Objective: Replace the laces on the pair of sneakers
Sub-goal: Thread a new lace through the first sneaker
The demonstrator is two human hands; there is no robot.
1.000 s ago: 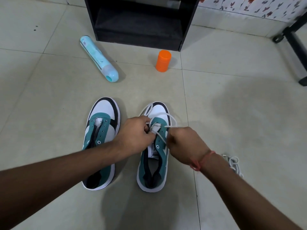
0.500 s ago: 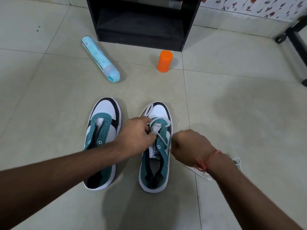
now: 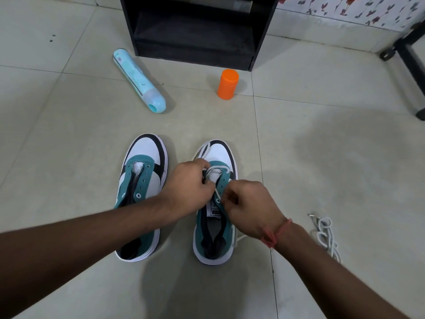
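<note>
Head view: the left hand (image 3: 187,188) and right hand (image 3: 247,207) each pinch the white woven lace (image 3: 215,172) over the right sneaker (image 3: 216,201)'s teal suede eyelets; the unlaced left sneaker (image 3: 142,180) sits just beside, a coiled spare lace (image 3: 326,236) right of the wrist, a smooth orange cylinder (image 3: 227,84) beyond.

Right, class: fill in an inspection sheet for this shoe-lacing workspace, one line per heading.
Surface: pale tiled floor.
Job's things: right sneaker partly laced with a white lace; left sneaker unlaced; spare white lace bundled on the floor.
Clutter: light blue bottle lying down; orange container upright.
Grippers: left hand and right hand each pinch the lace.
Cables: nothing seen.
Surroundings: black cabinet; floral wall.
</note>
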